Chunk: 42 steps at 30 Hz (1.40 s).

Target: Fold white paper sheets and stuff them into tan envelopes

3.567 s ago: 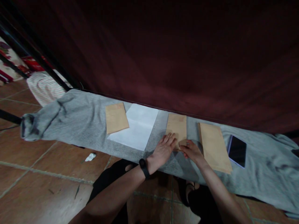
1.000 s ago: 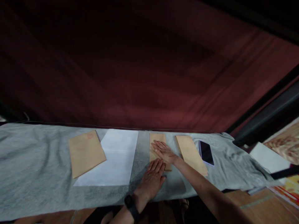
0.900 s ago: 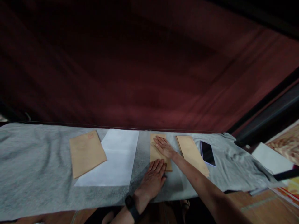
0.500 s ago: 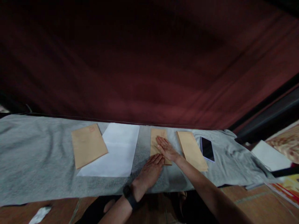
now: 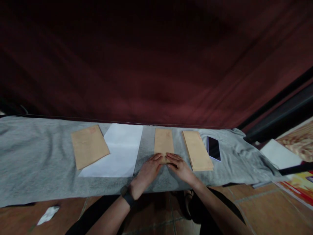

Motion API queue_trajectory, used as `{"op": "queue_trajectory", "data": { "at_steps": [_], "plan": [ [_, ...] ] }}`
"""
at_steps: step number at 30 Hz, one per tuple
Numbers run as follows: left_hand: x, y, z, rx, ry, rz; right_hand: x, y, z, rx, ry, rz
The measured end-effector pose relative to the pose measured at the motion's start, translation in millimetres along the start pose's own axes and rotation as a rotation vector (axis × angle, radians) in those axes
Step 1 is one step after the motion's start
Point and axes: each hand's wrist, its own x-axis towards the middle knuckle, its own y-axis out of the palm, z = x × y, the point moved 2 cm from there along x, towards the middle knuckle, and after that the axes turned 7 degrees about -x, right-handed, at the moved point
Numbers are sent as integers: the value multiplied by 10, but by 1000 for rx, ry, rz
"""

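1. My left hand (image 5: 149,168) lies on the near left corner of the envelope (image 5: 163,140), fingers bent over it and thumb by its near end.
2. My right hand (image 5: 180,166) mirrors it on the near right corner, the fingertips of both hands close together. I can't tell whether either thumb pinches from below or only rests there.
3. The envelope lies flat on the grey cloth (image 5: 44,156), lengthwise to me, its far end just short of the cloth's far edge and its near end clear of the near edge.
4. To its right, a stack (image 5: 198,151) of brown envelopes slants, near end to the right, with layers showing along its left side.
5. Past the stack, the phone (image 5: 214,148) lies screen up and dark, nearer the cloth's far edge.
6. Left of my envelope, a white sheet (image 5: 124,150) reaches the far edge, a crease across it.
7. A wider packet (image 5: 89,147), brown, overlaps the sheet's left side.
8. A dark band (image 5: 127,195) circles my left wrist.
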Motion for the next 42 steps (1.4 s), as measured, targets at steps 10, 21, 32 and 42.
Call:
{"op": "queue_trajectory", "data": {
  "at_steps": [10, 21, 32, 42],
  "plan": [
    [64, 29, 29, 28, -41, -46, 137, 9, 47, -33, 121, -61],
    [47, 37, -7, 62, -102, -125, -89, 176, 602, -263, -21, 24],
    [28, -52, 105, 55, -162, -218, -379, 0, 299, -307, -8, 58],
    [-167, 284, -268, 210, 56, -48, -416, -3, 303, -332, 38, 45]
  ]
}}
